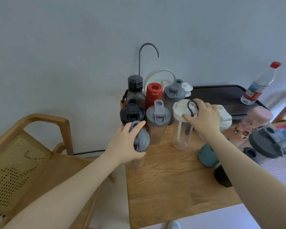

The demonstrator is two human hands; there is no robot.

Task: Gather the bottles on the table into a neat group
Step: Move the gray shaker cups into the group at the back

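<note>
Several bottles stand packed at the wooden table's (163, 179) back left: a dark one (135, 90), a red one (153, 95), two grey-lidded shakers (174, 95) (158, 119) and a black-lidded one (132, 113). My left hand (125, 142) is closed over the lid of a grey-lidded shaker (141, 139) at the left edge. My right hand (203, 118) grips the white lid of a clear bottle (182, 129) with a black loop. To the right stand a white-lidded bottle (224, 119), a pink patterned bottle (253, 124), a teal bottle (206, 154), a dark-lidded shaker (267, 142) and a black object (222, 177).
A black slatted tray (221, 95) lies at the back right, with a red-capped water bottle (261, 83) leaning on it. A hooked metal spout (147, 53) and a white ring-shaped object (160, 75) rise behind the group. A wooden chair (23, 154) stands left of the table.
</note>
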